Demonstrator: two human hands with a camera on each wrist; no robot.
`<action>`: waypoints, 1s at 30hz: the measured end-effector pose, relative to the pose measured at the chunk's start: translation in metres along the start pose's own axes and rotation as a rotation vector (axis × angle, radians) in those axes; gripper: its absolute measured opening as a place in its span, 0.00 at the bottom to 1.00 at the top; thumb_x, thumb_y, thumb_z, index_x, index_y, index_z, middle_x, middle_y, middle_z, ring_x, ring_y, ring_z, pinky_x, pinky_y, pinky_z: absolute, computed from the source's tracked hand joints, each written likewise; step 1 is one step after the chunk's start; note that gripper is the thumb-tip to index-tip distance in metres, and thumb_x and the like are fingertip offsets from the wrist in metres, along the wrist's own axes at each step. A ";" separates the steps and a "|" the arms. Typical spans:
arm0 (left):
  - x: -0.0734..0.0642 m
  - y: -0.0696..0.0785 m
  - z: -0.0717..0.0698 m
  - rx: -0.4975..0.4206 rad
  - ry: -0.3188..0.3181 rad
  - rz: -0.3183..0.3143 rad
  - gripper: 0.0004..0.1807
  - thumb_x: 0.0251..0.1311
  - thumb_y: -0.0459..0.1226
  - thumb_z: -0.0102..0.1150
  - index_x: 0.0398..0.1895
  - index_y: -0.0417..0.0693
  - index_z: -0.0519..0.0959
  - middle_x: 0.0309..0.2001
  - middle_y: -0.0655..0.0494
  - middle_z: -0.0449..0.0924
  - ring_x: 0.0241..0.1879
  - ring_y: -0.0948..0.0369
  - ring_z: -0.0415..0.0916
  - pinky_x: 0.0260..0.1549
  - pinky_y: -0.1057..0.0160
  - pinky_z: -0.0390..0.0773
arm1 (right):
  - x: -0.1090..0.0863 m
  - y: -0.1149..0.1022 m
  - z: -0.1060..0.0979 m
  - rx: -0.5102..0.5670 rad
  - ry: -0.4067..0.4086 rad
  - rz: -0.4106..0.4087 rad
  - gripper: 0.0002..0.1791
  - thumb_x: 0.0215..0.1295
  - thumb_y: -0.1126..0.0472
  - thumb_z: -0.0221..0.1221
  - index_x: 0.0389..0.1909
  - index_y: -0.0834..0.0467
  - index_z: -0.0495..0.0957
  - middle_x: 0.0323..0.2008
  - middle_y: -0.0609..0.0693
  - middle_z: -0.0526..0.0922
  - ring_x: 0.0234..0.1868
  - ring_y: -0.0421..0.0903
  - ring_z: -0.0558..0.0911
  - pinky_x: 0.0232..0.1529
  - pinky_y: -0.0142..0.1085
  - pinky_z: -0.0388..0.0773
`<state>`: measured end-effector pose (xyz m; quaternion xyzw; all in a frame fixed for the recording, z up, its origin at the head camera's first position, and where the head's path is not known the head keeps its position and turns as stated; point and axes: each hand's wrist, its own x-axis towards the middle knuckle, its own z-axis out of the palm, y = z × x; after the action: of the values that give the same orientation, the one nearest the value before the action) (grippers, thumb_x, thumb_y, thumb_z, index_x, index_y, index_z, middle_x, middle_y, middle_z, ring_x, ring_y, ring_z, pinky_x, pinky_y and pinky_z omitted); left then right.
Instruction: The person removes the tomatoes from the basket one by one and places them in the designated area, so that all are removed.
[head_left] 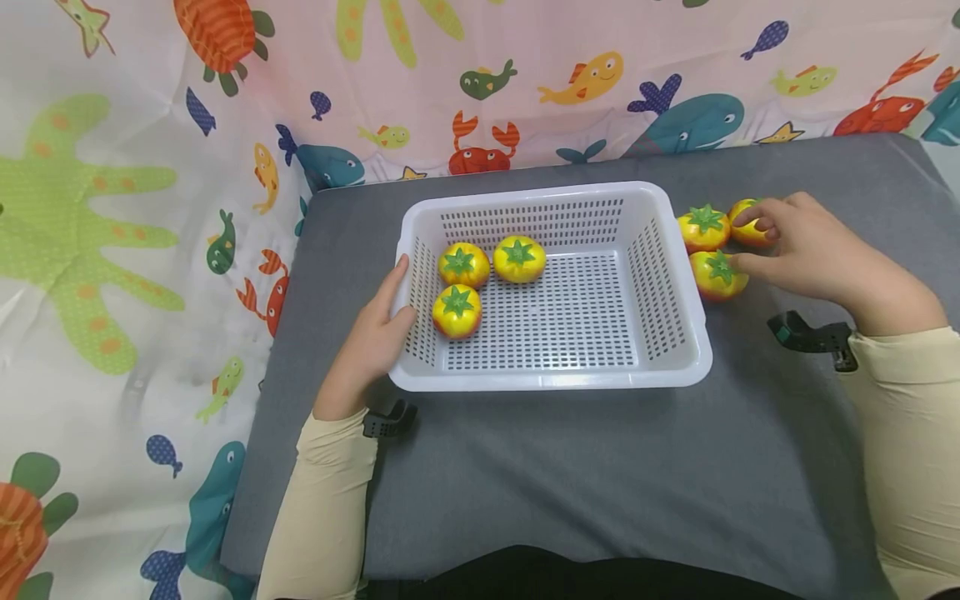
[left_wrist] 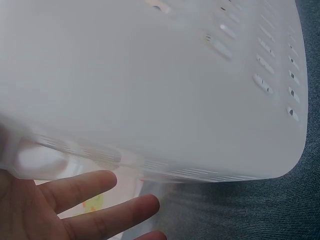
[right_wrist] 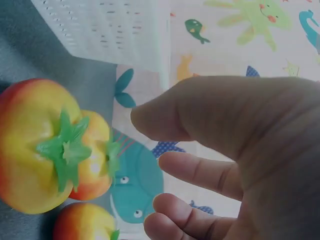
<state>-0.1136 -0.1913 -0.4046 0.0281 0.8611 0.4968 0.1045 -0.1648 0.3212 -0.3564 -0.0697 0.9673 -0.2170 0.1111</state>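
A white perforated plastic basket (head_left: 555, 382) holds three yellow-red toy persimmons with green star-shaped leaf tops. They are a front persimmon (head_left: 456, 321), a back-left one (head_left: 454, 271) and another (head_left: 522, 268) to their right. My left hand (head_left: 371, 337) rests against the basket's left rim, its fingers fairly straight beside the outer wall in the left wrist view. Right of the basket sit three more: a near persimmon (head_left: 712, 285), a back one (head_left: 699, 235) and a far-right one (head_left: 742, 221). Over these my right hand (head_left: 806, 246) hovers, thumb and fingers parted with nothing between them.
A grey cloth (head_left: 525, 475) covers the table. Behind and to the left hangs a curtain (head_left: 420, 83) printed with sea animals. Dark wrist mounts, left (head_left: 390, 419) and right (head_left: 813, 335), stick out from the sleeves.
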 end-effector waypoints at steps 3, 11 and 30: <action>0.001 0.000 0.000 -0.007 -0.003 0.003 0.41 0.75 0.35 0.42 0.86 0.76 0.45 0.79 0.45 0.63 0.47 0.39 0.88 0.25 0.50 0.90 | -0.002 -0.005 -0.002 -0.006 0.016 -0.009 0.33 0.66 0.56 0.69 0.64 0.71 0.73 0.54 0.74 0.68 0.55 0.71 0.67 0.38 0.62 0.83; 0.002 0.002 0.001 -0.009 -0.002 0.001 0.41 0.75 0.35 0.42 0.86 0.74 0.46 0.80 0.45 0.61 0.49 0.38 0.87 0.26 0.50 0.90 | -0.003 -0.023 -0.008 -0.004 0.037 -0.032 0.31 0.66 0.58 0.68 0.65 0.69 0.73 0.58 0.73 0.68 0.59 0.73 0.66 0.47 0.71 0.80; 0.000 -0.001 0.000 -0.014 0.003 0.003 0.41 0.75 0.35 0.43 0.86 0.75 0.46 0.79 0.43 0.63 0.49 0.38 0.87 0.25 0.50 0.90 | 0.017 -0.072 -0.016 -0.048 0.039 -0.160 0.31 0.66 0.58 0.68 0.66 0.68 0.73 0.58 0.70 0.71 0.58 0.68 0.70 0.51 0.66 0.80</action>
<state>-0.1133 -0.1916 -0.4054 0.0278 0.8578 0.5029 0.1025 -0.1792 0.2601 -0.3146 -0.1453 0.9656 -0.2030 0.0727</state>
